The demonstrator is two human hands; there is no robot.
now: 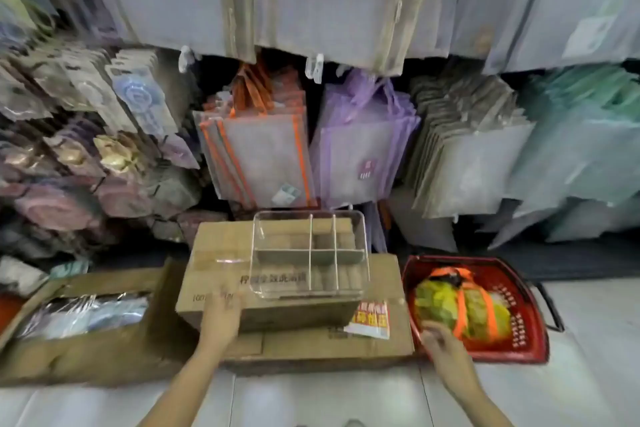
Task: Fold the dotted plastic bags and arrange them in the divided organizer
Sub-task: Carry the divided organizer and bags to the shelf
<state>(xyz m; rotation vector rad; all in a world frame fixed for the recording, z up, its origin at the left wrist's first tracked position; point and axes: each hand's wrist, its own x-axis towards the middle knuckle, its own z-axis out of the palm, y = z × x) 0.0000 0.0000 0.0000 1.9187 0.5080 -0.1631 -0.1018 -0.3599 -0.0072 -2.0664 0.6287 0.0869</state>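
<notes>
Pale floor [311, 399] nearest, both forearms reaching out over it. Large flat carton [311, 347] lying on that floor, used as a base; smaller carton [221, 274] stacked on its left part to raise a work surface. Clear divided organizer [310, 253] sitting on top of smaller carton, toward its right edge, compartments looking empty, presumably parked there for easy loading. Open box [79, 319] of packaged goods just beside flat carton's left edge. Red basket [530, 333] on floor touching flat carton's right edge, holding yellow-green bundle [460, 312] with orange straps; probably the bags, dots not resolvable through blur. Red-and-yellow packet [370, 319] at flat carton's right part, by smaller carton's front right corner. Left hand [221, 315] flat against smaller carton's front face, fingers fairly straight, looks like steadying or shifting it. Right hand [440, 340] at basket's near rim, fingers loosely spread, blurred, gripping nothing visible; likely going for bundle. No bag folded or placed yet.
</notes>
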